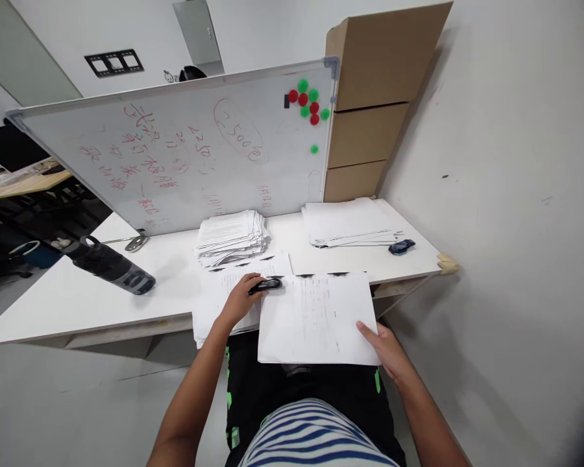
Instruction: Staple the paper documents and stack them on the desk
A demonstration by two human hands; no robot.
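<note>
At the paper's [316, 324] corner, the left hand [241, 299] is gripping a stapler [267, 285], likely ready for squeezing, the right hand [388, 350] pinching paper.

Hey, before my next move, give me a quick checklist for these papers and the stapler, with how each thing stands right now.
1. Stapler in hand: ok, the left hand holds it at the upper-left corner of the sheets.
2. Sheets steadied: ok, the right hand grips their right edge, thumb on top.
3. Staples loaded: cannot tell, the inside of the stapler is hidden.
4. Sheets fully lined up: cannot tell, the stapler and left hand cover the upper-left corner.
5. Bottle clear of the sheets: ok, it is well off to the left.
6. Back-left paper pile squared: not ok, its edges are ragged.
</note>
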